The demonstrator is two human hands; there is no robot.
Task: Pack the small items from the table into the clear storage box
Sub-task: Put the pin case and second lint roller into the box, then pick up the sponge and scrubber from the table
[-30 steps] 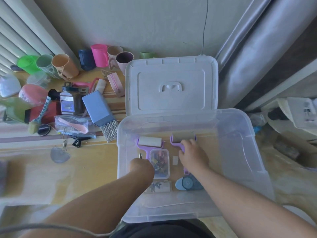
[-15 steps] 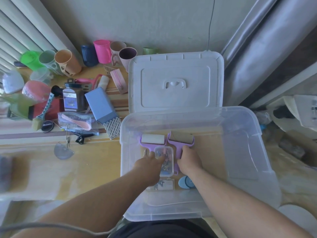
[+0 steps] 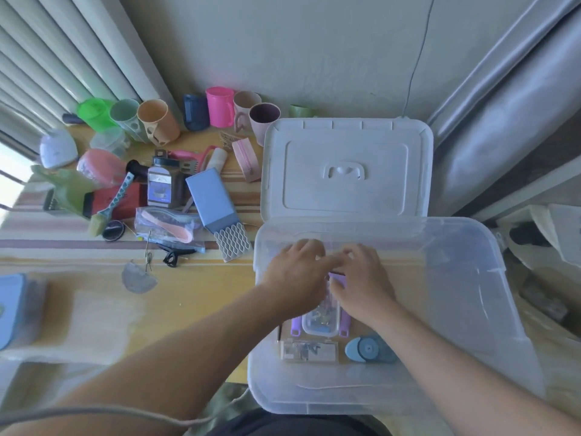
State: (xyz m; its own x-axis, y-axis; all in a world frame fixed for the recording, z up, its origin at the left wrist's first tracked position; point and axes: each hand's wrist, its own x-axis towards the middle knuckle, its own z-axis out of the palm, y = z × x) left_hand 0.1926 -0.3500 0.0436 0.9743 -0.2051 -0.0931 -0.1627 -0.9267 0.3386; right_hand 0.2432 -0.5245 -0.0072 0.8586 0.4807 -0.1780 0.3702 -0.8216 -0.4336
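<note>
1. Sitting at 4 o'clock on the worktop [image 3: 195,297]: clear storage box [image 3: 490,278], lid [image 3: 345,171] lying open behind it at 12 o'clock.
2. Reaching into the box: left hand [image 3: 295,272] and right hand [image 3: 361,278], fingers spread and resting flat on the purple rollers [image 3: 338,280].
3. Lying just below the hands at 6 o'clock: small clear case [image 3: 320,322], blue round tool [image 3: 367,349].
4. Waiting at 10 o'clock: cups [image 3: 157,121], more small things.
</note>
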